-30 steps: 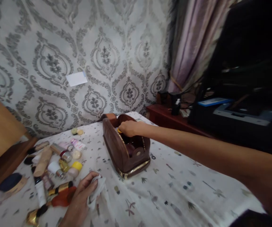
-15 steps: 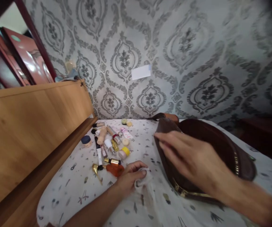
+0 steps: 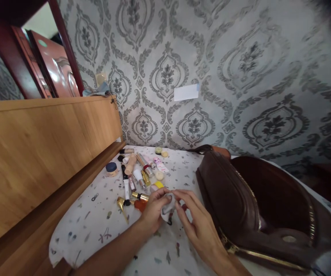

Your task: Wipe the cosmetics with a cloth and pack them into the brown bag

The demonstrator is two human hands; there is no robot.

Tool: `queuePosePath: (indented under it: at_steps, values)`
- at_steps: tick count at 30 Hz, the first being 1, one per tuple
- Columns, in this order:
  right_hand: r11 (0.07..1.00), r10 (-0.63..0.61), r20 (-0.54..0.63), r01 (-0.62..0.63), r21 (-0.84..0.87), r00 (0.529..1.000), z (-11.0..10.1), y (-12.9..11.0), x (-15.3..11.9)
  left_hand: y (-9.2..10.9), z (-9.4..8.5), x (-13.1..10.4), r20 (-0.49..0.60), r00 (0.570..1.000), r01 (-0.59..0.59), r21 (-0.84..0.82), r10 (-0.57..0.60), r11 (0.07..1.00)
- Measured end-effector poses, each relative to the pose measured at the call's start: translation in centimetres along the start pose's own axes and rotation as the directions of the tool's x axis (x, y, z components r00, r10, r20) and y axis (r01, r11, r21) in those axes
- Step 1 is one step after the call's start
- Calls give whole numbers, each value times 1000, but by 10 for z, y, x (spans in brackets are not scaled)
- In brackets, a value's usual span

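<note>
Between my hands is a small bunched piece of whitish cloth (image 3: 168, 207) with dark marks along its lower end. I cannot tell whether it is loose or a pinched-up part of the sheet. My left hand (image 3: 154, 209) is closed on it, thumb on top. On its other side, the fingertips of my right hand (image 3: 195, 218) pinch its edge. Just left of my hands lie an orange item (image 3: 140, 205), partly hidden, and a gold-and-black tube (image 3: 140, 196). A jar with a yellow lid (image 3: 157, 186) sits just behind my left fingers.
An open brown handbag (image 3: 225, 191) with gold zips stands at the right. Several cosmetics, including a blue-lidded jar (image 3: 111, 168) and a beige bottle (image 3: 130, 164), lie on the printed sheet (image 3: 90, 226). A wooden board (image 3: 53, 134) borders the left; the patterned wall is behind.
My right hand has come away from the handbag, moving left to the cloth in my left hand. The handbag's front now lies more in view. The whole view has shifted slightly.
</note>
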State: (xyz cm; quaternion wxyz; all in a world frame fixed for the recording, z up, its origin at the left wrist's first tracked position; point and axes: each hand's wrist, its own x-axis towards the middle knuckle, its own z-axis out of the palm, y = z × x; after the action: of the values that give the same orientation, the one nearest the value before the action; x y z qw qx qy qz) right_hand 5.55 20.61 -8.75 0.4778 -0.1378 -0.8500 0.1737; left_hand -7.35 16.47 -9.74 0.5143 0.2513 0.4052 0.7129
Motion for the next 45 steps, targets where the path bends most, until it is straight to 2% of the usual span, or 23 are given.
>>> queuePosePath:
  at_steps: [6, 9, 11, 13, 15, 19, 22, 25, 28, 31, 33, 38, 41, 45]
  values:
    - [995, 68, -41, -65, 72, 997, 5, 4, -1, 1, -3, 1, -63, 993, -93, 74, 98, 993]
    - [977, 167, -39, -160, 141, 985, 8, 6, 5, 9, -9, 6, -92, 980, -162, 135, 176, 977]
    - [943, 282, -38, -270, 194, 959, 14, 10, 15, 20, -21, 10, -106, 970, -198, 187, 220, 962]
    - [888, 411, -54, -386, 249, 910, 28, 20, 28, 37, -38, 15, -119, 954, -239, 259, 276, 936]
    - [849, 487, -94, -446, 283, 868, 48, 35, 46, 56, -62, 19, -133, 930, -279, 356, 344, 892]
    - [838, 543, -131, -525, 148, 829, 98, 73, 87, 86, -113, 15, -180, 863, -324, 518, 471, 791]
    - [823, 565, -105, -567, 14, 818, 126, 101, 116, 90, -144, 9, -224, 815, -329, 581, 535, 744]
    - [781, 601, -57, -600, -173, 798, 139, 127, 142, 85, -162, 9, -245, 798, -321, 600, 550, 733]
    - [723, 630, -15, -592, -356, 777, 141, 152, 168, 76, -166, 16, -258, 837, -277, 559, 482, 781]
    - [673, 645, 36, -546, -500, 763, 143, 177, 190, 71, -161, 23, -226, 898, -209, 536, 378, 818]
    - [650, 651, 74, -505, -568, 755, 148, 192, 202, 70, -157, 25, -201, 918, -181, 556, 342, 811]
    - [637, 656, 168, -420, -646, 736, 172, 218, 215, 72, -151, 25, -168, 930, -178, 571, 327, 801]
    - [639, 665, 202, -407, -653, 719, 184, 226, 217, 76, -151, 25, -203, 924, -162, 557, 323, 815]
    - [657, 666, 214, -425, -623, 715, 189, 232, 217, 81, -152, 25, -244, 926, -121, 534, 290, 837]
